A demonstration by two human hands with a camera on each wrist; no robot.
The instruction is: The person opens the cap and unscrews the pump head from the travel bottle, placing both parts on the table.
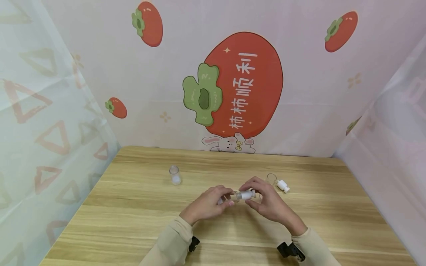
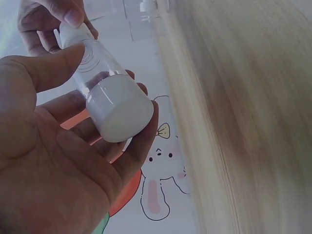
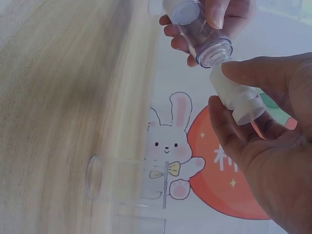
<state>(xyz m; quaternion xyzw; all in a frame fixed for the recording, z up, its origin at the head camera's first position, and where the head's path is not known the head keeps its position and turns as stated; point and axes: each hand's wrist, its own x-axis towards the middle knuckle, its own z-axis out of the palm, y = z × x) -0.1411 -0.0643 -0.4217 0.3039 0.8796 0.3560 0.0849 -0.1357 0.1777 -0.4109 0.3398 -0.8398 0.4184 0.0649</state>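
Note:
My left hand (image 1: 211,201) grips a clear bottle (image 2: 105,66) with a white bottom part, its fingers underneath and thumb on the side. The same bottle (image 3: 207,36) lies tilted in the right wrist view, its threaded neck towards my right hand (image 1: 271,201). Between thumb and fingers, the right hand pinches a white pump head (image 3: 231,90). The pump head's inner end meets the bottle's mouth; some thread still shows there. How deep it sits I cannot tell. Both hands are above the wooden table.
A second clear bottle with a white bottom (image 1: 175,176) stands at the left back of the table (image 1: 133,207). Another white pump head (image 1: 283,186) lies beyond the right hand, with a clear cap (image 1: 271,178) beside it. Printed cloth (image 1: 299,129) walls the back and sides.

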